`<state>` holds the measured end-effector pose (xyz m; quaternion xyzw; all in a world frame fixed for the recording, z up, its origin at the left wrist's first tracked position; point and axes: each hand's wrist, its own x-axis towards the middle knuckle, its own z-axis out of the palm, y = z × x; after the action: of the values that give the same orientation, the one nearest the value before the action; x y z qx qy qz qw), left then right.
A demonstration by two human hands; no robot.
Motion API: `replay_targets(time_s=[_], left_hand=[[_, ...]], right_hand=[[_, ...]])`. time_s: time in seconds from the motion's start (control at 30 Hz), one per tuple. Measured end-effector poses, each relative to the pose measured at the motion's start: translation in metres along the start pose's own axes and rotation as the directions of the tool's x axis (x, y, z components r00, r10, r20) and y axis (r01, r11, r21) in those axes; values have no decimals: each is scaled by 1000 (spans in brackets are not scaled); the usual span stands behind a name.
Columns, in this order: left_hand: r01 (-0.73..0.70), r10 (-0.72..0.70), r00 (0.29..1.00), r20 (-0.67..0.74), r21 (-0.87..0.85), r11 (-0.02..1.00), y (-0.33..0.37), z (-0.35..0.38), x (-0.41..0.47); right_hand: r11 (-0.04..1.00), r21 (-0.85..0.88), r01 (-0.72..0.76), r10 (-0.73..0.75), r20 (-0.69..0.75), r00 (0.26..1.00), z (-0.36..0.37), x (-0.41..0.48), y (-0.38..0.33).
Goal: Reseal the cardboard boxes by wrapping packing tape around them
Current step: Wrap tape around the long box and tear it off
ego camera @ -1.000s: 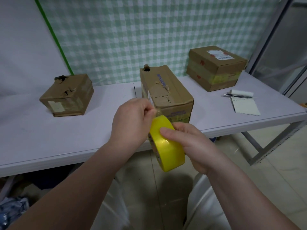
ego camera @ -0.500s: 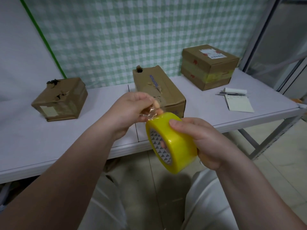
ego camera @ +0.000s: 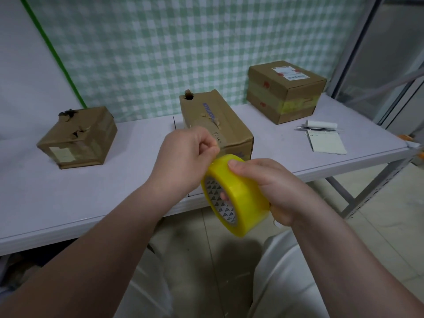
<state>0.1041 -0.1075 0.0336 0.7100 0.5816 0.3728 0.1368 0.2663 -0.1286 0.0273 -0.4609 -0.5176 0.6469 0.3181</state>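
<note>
Left hand nearer, pinching glossy tape roll; right hand grips.

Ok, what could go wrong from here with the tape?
1. The left hand only pinches at the top edge of the tape roll held by the right hand; that small grip could slip.
2. The roll is in the air, short of the middle box, so a pulled strip might fold onto itself.
3. That box's top is torn and holed; tape may bond poorly there.

Bare left hand, bare right hand, white trousers
</note>
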Motion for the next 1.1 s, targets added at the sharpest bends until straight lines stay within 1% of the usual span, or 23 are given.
replay_targets(time_s=[0.1, 0.17, 0.23, 0.4, 0.53, 0.63, 0.7, 0.8, 0.87, 0.97, 1.03, 1.1], left_hand=[[-63, 72, 992, -103, 94, 994, 5, 3, -6], [-149, 173, 972, -160, 154, 977, 9, 5, -9], [-216, 244, 953, -182, 160, 963, 15, 9, -10], [-187, 199, 960, -195, 80, 979, 12, 18, -13], [-259, 275, 930, -244, 96, 961, 14, 19, -19], [-320, 340, 911, -233, 119, 940, 24, 16, -20], [-273, 279, 930, -239, 56, 960, 25, 11, -15], [-91, 65, 974, -218, -111, 990, 15, 2, 5], [-2, -22, 986, -167, -145, 989, 6, -3, 21], [19, -37, 991, -129, -139, 990, -2, -5, 45], [45, -60, 993, -100, -146, 988, -7, -5, 59], [74, -83, 995, -58, -146, 986, -13, -2, 68]], right_hand=[[999, -45, 4, -5, -25, 1000, -1, 4, -4], [992, -127, 9, -21, -94, 995, -1, 7, -3], [983, -184, 1, -30, -152, 988, 0, 11, 0], [974, -227, -20, -24, -188, 982, 1, 13, 1], [972, -233, -32, -12, -185, 983, -2, 13, -1], [979, -201, -40, -1, -202, 979, -1, 13, 3], [974, -222, -45, -3, -210, 978, 2, 13, 5], [962, -268, -59, 0, -213, 977, 1, 16, 9], [971, -232, -53, 10, -184, 983, -1, 15, 6], [989, -149, -20, 1, -125, 992, -3, 10, 0], [998, -58, 0, -5, -89, 996, -4, 6, -3], [1000, -9, 14, -14, -78, 997, -3, 3, -5]])
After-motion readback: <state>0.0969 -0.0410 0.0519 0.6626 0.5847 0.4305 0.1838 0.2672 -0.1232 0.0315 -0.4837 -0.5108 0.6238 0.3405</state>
